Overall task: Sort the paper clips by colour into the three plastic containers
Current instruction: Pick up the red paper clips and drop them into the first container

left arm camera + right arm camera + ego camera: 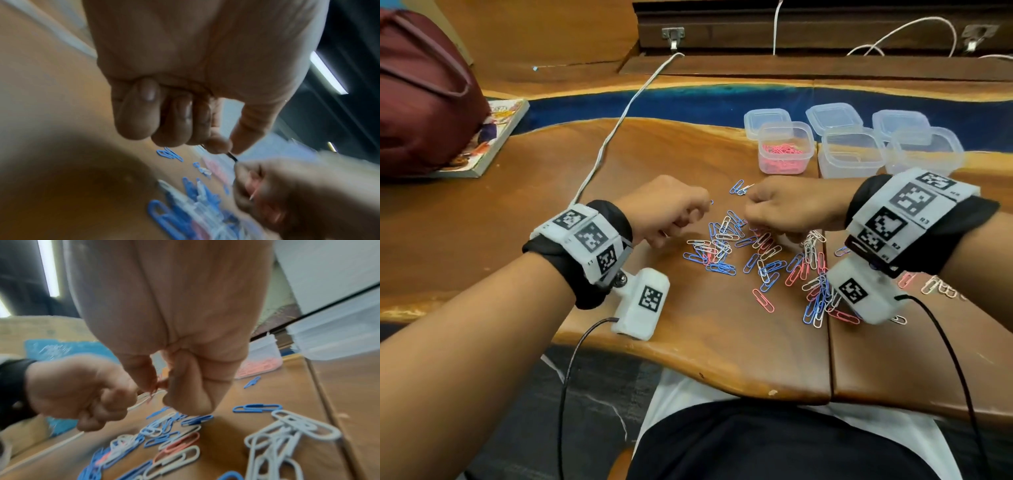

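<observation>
A loose pile of blue, white and pink paper clips point(760, 260) lies on the wooden table. Both hands hover over its far side, knuckles up. My left hand point(698, 212) has its fingers curled, and thumb and forefinger pinch one paper clip point(232, 156); a blue tip shows in the head view. My right hand point(753, 205) pinches a few pink clips point(153, 388) between thumb and fingertips, close to the left hand. Three clear plastic containers stand beyond: the left one point(784, 135) holds pink clips, while the middle one point(851, 164) and the right one point(924, 161) look empty.
Three clear lids point(832, 116) lie behind the containers. A white cable point(613, 137) runs across the table on the left. A maroon bag point(421, 96) and a magazine point(493, 137) sit at far left. More clips point(935, 284) lie under my right wrist.
</observation>
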`<state>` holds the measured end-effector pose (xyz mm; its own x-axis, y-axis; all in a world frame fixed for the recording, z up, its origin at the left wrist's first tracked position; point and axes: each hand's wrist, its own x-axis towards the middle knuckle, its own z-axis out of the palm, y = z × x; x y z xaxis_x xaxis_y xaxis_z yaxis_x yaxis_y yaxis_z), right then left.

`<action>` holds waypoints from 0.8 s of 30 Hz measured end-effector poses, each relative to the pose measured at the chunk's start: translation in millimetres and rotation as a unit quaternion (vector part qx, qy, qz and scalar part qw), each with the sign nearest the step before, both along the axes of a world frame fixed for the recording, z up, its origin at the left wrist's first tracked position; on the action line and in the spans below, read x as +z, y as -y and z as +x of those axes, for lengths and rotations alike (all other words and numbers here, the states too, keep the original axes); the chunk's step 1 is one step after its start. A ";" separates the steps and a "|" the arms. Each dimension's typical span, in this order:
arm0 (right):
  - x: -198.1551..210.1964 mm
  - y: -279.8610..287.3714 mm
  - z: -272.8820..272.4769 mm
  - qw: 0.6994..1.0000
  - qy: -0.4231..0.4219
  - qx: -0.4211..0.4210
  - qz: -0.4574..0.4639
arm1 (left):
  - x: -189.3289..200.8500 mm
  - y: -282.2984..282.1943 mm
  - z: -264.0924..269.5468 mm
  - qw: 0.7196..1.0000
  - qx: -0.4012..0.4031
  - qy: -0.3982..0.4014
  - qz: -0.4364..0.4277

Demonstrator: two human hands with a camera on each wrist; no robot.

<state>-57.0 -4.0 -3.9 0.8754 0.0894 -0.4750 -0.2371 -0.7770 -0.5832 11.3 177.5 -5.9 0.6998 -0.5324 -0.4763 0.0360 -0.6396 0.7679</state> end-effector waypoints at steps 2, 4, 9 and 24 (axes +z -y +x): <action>3.1 1.5 -2.0 0.993 -0.031 -0.060 0.098 | -2.2 2.1 -5.4 0.986 -0.065 0.139 0.070; 4.1 4.6 -3.6 0.978 -0.044 -0.106 0.175 | -4.3 1.5 -7.3 0.965 -0.125 0.211 0.089; 5.0 13.1 -6.3 0.956 -0.073 -0.148 0.241 | -2.5 -4.0 -8.4 0.941 -0.204 0.247 0.111; 6.0 6.1 -9.2 0.965 -0.111 -0.099 0.215 | -5.0 -13.1 -14.9 0.895 -0.225 0.344 0.176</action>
